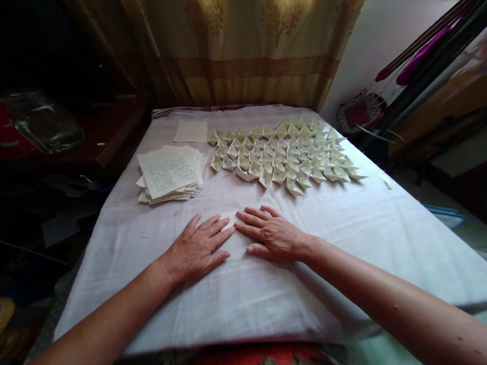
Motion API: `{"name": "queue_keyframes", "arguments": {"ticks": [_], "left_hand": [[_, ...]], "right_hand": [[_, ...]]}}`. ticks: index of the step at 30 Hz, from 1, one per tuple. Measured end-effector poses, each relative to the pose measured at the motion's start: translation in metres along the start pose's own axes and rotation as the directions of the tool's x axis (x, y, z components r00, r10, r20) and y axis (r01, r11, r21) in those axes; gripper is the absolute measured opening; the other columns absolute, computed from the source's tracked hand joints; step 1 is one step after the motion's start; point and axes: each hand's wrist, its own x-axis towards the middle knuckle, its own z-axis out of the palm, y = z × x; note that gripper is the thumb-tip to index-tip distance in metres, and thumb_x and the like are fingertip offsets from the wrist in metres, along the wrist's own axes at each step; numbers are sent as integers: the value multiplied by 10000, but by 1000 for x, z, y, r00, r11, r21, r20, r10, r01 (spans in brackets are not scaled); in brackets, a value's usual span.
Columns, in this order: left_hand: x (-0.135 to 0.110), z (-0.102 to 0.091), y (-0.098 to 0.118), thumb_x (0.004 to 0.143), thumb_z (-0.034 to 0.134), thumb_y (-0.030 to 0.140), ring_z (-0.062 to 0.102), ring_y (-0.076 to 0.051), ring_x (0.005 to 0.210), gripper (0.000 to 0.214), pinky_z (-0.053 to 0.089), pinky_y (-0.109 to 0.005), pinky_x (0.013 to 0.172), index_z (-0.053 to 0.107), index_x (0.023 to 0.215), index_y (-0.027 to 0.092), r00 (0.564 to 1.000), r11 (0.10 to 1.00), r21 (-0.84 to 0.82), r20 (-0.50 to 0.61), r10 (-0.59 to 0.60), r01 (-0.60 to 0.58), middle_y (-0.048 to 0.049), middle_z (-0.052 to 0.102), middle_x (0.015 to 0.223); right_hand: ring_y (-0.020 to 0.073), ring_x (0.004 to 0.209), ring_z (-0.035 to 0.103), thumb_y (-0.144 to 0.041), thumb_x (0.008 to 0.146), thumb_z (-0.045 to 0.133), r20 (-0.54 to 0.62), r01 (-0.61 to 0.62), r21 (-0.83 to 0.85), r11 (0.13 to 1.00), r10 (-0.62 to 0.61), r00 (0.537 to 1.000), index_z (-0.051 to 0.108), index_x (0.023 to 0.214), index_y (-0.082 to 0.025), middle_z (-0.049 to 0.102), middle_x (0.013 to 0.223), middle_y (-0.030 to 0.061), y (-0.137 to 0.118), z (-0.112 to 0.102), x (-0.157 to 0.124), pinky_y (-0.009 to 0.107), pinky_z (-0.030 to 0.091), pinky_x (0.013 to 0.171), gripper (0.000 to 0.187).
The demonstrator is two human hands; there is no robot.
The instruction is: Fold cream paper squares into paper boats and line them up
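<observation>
A small piece of pale paper [230,221] lies on the table in front of me, mostly covered by my fingers. My left hand [200,247] rests flat with its fingers spread, the fingertips on the paper's left side. From the other side, my right hand [270,235] lies flat too, its fingertips at the paper's right side. Neither hand grips anything. Beyond my left hand is a stack of paper sheets [170,173], the top one covered with rows of characters. Many folded paper boats [284,155] stand in rows beyond my right hand.
A white cloth [355,252] covers the table. One flat sheet [191,131] lies near the far edge, behind the stack. A yellow patterned curtain [245,37] hangs behind the table. On the left, a glass jar [48,124] stands on a dark surface.
</observation>
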Motion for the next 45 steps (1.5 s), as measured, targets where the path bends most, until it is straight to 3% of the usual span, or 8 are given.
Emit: {"name": "queue_keyframes", "arguments": {"ticks": [11, 24, 29, 31, 34, 37, 45], "left_hand": [[-11, 4, -9, 1011, 420, 382, 401, -265, 1411, 419, 215, -526, 1170, 527, 1405, 289, 998, 998, -57, -65, -22, 18, -54, 503, 1498], [-10, 8, -18, 1030, 386, 280, 504, -226, 1344, 357, 324, -546, 1138, 661, 1255, 317, 976, 945, -322, -179, -128, 65, -41, 638, 1357], [-8, 11, -17, 1030, 387, 287, 533, -230, 1312, 355, 332, -559, 1131, 672, 1240, 313, 967, 947, -311, -206, -150, 81, -41, 668, 1316], [-7, 10, -16, 1031, 383, 287, 537, -235, 1307, 358, 340, -571, 1125, 666, 1249, 318, 968, 952, -294, -203, -148, 84, -36, 667, 1318], [-7, 7, -15, 1022, 403, 283, 513, -246, 1330, 350, 363, -571, 1115, 664, 1252, 327, 970, 964, -255, -206, -129, 75, -34, 630, 1367], [-8, 7, -17, 1010, 438, 283, 492, -247, 1347, 334, 378, -545, 1116, 672, 1244, 328, 967, 974, -218, -229, -109, 58, -35, 605, 1398], [-11, 13, -22, 1023, 413, 306, 495, -250, 1339, 345, 352, -524, 1124, 661, 1254, 370, 973, 982, -178, -207, -103, 66, -3, 606, 1399]], "right_hand": [[304, 1466, 285, -541, 977, 479, -28, 80, 41, 996, -79, 996, 398, 1502, -249, 365, 1568, 95, 14, 2, -1, 558, 218, 1161, 607], [294, 1439, 342, -489, 987, 474, -82, 112, 80, 991, -105, 991, 475, 1460, -247, 482, 1499, 58, 26, 1, -11, 548, 200, 1186, 531], [281, 1287, 530, -355, 987, 501, -216, 75, 1, 997, -73, 974, 619, 1321, -203, 633, 1347, 92, 15, 1, -5, 527, 297, 1152, 385], [267, 1316, 508, -365, 997, 488, -271, 70, 3, 998, -66, 960, 596, 1344, -185, 598, 1386, 118, 3, 4, 6, 514, 284, 1166, 406], [275, 1422, 379, -518, 979, 480, -194, 113, 88, 990, -95, 976, 412, 1494, -171, 424, 1532, 128, -12, 8, 23, 525, 218, 1199, 625], [277, 1469, 289, -595, 974, 430, -83, 110, 172, 979, -97, 992, 317, 1540, -180, 342, 1573, 124, -15, 7, 27, 542, 163, 1211, 712], [307, 1493, 213, -609, 978, 388, 69, -22, 174, 985, 10, 998, 311, 1540, -148, 249, 1596, 134, 6, -3, 3, 574, 131, 1205, 732]]}}
